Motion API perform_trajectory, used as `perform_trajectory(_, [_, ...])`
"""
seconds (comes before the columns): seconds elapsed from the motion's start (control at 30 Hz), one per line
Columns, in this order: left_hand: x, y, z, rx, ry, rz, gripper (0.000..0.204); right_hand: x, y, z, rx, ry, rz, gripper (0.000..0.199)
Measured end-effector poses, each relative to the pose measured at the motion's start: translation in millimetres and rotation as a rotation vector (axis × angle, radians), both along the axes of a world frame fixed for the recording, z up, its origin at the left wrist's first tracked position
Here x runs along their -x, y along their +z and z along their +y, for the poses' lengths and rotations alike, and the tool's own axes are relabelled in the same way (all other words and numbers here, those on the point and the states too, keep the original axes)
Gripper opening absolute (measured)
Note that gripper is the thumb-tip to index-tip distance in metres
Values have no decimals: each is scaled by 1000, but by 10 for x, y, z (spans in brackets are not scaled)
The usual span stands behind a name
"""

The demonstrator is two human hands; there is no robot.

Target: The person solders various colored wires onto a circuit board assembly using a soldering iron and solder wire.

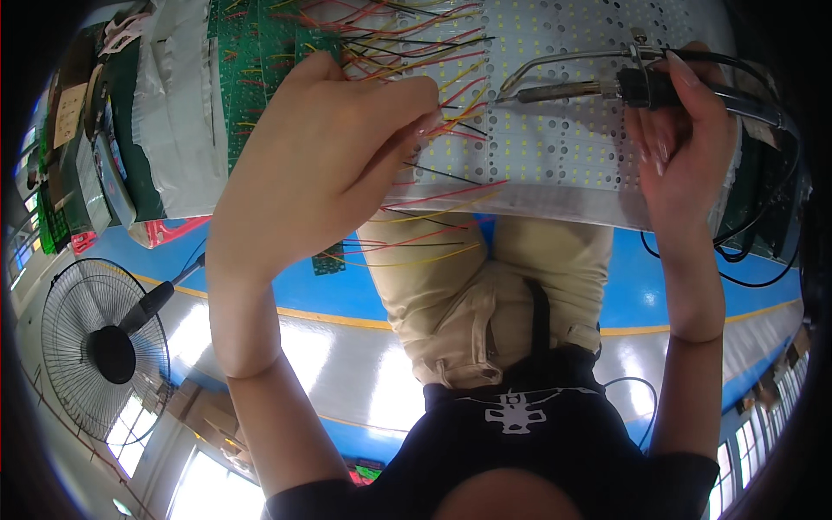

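My left hand (316, 165) is closed, thumb and forefinger pinching thin coloured wires (464, 117) in red, yellow and black; the exact ones gripped are partly hidden by the fingers. Bare wire ends point right over a white sheet (598, 143) covered in rows of small yellow-green marks and dark round spots. In my right hand (689, 143) is a soldering iron (563, 90), its tip close to the wire ends. A bent metal tube (563, 58) is clamped above the iron and curves down beside the tip. Green circuit boards (247, 52) lie under and left of my left hand.
A narrow green board (329, 260) with wires hangs over the table's near edge. Crumpled whitish plastic (178, 104) covers the left side. Black cables (784, 186) trail at the right. A standing fan (108, 351) is at lower left, above a blue and grey floor (347, 282).
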State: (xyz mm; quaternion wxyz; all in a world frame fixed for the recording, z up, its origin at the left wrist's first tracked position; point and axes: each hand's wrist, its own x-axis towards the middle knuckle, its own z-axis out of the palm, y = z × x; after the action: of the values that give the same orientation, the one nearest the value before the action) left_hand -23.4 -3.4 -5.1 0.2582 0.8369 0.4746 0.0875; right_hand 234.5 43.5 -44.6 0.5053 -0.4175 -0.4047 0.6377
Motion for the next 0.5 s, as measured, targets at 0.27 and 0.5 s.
perform_trajectory(0.27, [-3, -7, 8, -29, -23, 36, 11, -22, -37, -3, -69, 8, -67, 22])
perform_trajectory(0.5, [-28, -1, 20, -19, -26, 64, 9, -7, -14, -13, -56, -17, -85, 22])
